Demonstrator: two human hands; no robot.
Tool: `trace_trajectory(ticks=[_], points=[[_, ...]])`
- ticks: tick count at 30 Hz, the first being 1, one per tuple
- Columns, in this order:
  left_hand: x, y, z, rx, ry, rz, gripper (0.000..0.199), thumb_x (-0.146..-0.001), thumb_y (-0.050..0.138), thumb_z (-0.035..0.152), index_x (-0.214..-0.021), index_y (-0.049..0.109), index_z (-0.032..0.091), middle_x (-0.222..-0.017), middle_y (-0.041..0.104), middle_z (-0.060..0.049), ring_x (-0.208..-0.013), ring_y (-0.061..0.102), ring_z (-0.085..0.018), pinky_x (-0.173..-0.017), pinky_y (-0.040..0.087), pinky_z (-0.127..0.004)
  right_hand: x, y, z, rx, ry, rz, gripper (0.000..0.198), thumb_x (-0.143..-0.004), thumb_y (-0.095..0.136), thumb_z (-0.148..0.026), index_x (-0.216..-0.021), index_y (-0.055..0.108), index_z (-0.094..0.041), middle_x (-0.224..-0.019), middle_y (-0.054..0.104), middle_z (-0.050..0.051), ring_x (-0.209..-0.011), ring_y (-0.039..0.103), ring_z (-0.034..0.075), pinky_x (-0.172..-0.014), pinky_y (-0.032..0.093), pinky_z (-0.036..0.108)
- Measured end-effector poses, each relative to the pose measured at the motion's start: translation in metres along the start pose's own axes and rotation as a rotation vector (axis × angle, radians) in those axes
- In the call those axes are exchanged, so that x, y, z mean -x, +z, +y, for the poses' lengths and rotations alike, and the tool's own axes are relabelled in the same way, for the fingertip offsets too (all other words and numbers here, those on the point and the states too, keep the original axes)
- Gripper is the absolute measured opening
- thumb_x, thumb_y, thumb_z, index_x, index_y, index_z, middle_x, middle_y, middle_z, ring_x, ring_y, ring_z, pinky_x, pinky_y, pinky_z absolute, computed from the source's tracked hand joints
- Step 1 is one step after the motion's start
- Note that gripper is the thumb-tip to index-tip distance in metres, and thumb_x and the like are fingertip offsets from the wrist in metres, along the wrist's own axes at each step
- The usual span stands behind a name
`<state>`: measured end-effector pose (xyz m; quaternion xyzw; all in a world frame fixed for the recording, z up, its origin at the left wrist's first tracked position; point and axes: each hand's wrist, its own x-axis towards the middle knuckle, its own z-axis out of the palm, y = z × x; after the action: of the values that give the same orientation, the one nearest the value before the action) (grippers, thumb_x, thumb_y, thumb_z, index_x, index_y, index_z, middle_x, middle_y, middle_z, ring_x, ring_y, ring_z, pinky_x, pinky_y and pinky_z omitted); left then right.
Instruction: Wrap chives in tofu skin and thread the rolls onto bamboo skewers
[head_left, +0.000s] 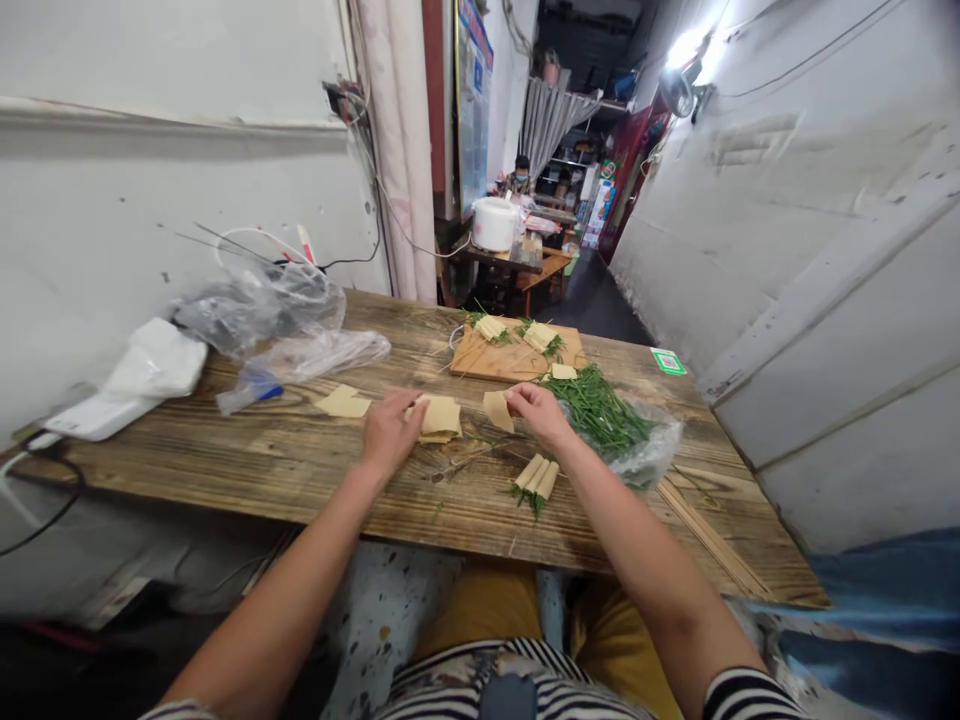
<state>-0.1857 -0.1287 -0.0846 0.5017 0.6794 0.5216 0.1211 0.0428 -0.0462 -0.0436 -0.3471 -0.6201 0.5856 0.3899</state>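
Observation:
My right hand (536, 408) pinches the edge of a single thin yellowish sheet, which looks like tofu skin (496, 410), lifted a little above the table. The fingers of my left hand (391, 432) are curled, slightly blurred, at the left edge of a stack of tofu skin sheets (442, 418). More loose sheets (343, 401) lie left of that hand. Beside my right forearm is a heap of green chives (604, 412) on a clear plastic bag, with one sheet at its top. Nearer me rest several rolled sheets (537, 478) with green ends poking out.
A wooden board (487, 362) at the back carries two groups of skewered rolls. Thin wooden skewers (712, 540) lie front right. Plastic bags (277, 320) and a white power bank-like box (105, 410) fill the left side. Beyond, a masked person (520, 180) sits behind a white cooker (495, 224).

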Motion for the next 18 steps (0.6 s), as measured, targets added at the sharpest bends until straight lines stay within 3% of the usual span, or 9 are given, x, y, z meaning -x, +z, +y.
trace_trajectory(ticks=[2, 4, 7, 9, 13, 16, 18], points=[[0.021, 0.003, 0.011, 0.108, 0.051, -0.151, 0.053, -0.072, 0.066, 0.044, -0.117, 0.068, 0.016, -0.118, 0.069, -0.011, -0.102, 0.065, -0.023, -0.093, 0.052, -0.038, 0.013, 0.003, -0.002, 0.068, -0.039, -0.068, 0.033, -0.07, 0.069, -0.049, -0.07, 0.06, -0.017, -0.061, 0.053, -0.005, -0.059, 0.046, 0.009, -0.059, 0.039, 0.021], [0.04, 0.006, 0.021, 0.232, 0.0, -0.28, 0.064, -0.069, 0.07, 0.046, -0.124, 0.063, 0.015, -0.115, 0.07, -0.01, -0.097, 0.066, -0.022, -0.085, 0.055, -0.034, 0.025, 0.009, 0.001, 0.051, -0.009, -0.157, 0.034, -0.073, 0.066, -0.05, -0.072, 0.058, -0.017, -0.062, 0.052, -0.005, -0.058, 0.046, 0.008, -0.058, 0.038, 0.021], [0.055, 0.009, 0.028, 0.268, -0.097, -0.391, 0.048, -0.07, 0.07, 0.046, -0.104, 0.072, 0.012, -0.09, 0.075, -0.008, -0.08, 0.068, -0.02, -0.075, 0.056, -0.031, 0.035, 0.014, 0.007, 0.034, 0.059, -0.238, 0.035, -0.076, 0.064, -0.051, -0.074, 0.057, -0.017, -0.065, 0.056, -0.004, -0.06, 0.05, 0.01, -0.061, 0.042, 0.023], [0.056, 0.009, 0.029, 0.209, -0.076, -0.38, 0.035, -0.072, 0.068, 0.044, -0.089, 0.075, 0.014, -0.081, 0.075, -0.005, -0.073, 0.067, -0.018, -0.071, 0.055, -0.029, 0.036, 0.014, 0.008, 0.154, 0.024, -0.221, 0.031, -0.079, 0.062, -0.047, -0.074, 0.059, -0.017, -0.065, 0.058, -0.003, -0.062, 0.051, 0.011, -0.061, 0.041, 0.023], [0.056, 0.005, 0.022, -0.002, 0.225, -0.235, 0.027, -0.084, 0.055, 0.034, -0.091, 0.075, 0.017, -0.093, 0.076, -0.007, -0.086, 0.068, -0.019, -0.082, 0.055, -0.031, 0.042, 0.008, 0.006, 0.536, -0.244, -0.172, 0.019, -0.088, 0.057, -0.029, -0.078, 0.065, -0.015, -0.069, 0.062, 0.0, -0.066, 0.053, 0.012, -0.064, 0.039, 0.023], [0.068, -0.005, 0.007, -0.23, 0.484, -0.341, 0.032, -0.088, 0.045, 0.025, -0.098, 0.074, 0.017, -0.108, 0.073, -0.011, -0.101, 0.066, -0.021, -0.092, 0.053, -0.036, 0.06, 0.006, 0.017, 0.796, -0.463, -0.348, 0.013, -0.09, 0.056, -0.02, -0.084, 0.067, -0.015, -0.083, 0.069, 0.006, -0.077, 0.058, 0.014, -0.073, 0.041, 0.025], [0.084, -0.015, -0.002, -0.412, 0.56, -0.462, 0.036, -0.089, 0.04, 0.019, -0.103, 0.073, 0.018, -0.116, 0.07, -0.012, -0.106, 0.065, -0.023, -0.093, 0.053, -0.039, 0.078, 0.006, 0.03, 0.96, -0.539, -0.479, 0.015, -0.091, 0.056, -0.018, -0.081, 0.068, -0.016, -0.089, 0.07, 0.008, -0.082, 0.058, 0.016, -0.077, 0.041, 0.027]])
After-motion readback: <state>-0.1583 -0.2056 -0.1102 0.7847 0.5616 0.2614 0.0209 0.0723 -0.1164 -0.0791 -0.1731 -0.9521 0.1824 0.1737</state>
